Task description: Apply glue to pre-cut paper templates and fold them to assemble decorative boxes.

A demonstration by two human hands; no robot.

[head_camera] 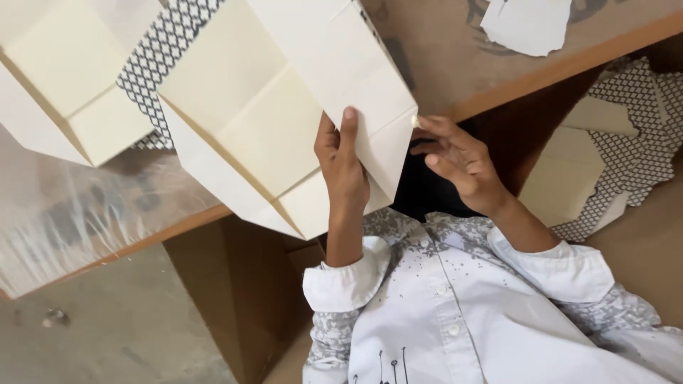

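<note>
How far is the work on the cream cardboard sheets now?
Done: one creased cardboard sheet lies flat on the table. In hand: the left hand presses a second folded sheet while the right hand touches its corner. Left: patterned pieces wait on the floor beside, unassembled.

Pretty soft, even daylight is seen all over, nothing harsh. Glare is picked up on the crinkled plastic sheet (78, 213) at the left. Deep shadow is cast under the counter (541, 71) edge. The bottom-left floor (107, 327) is rendered slightly soft, with mild motion blur overall.
</note>
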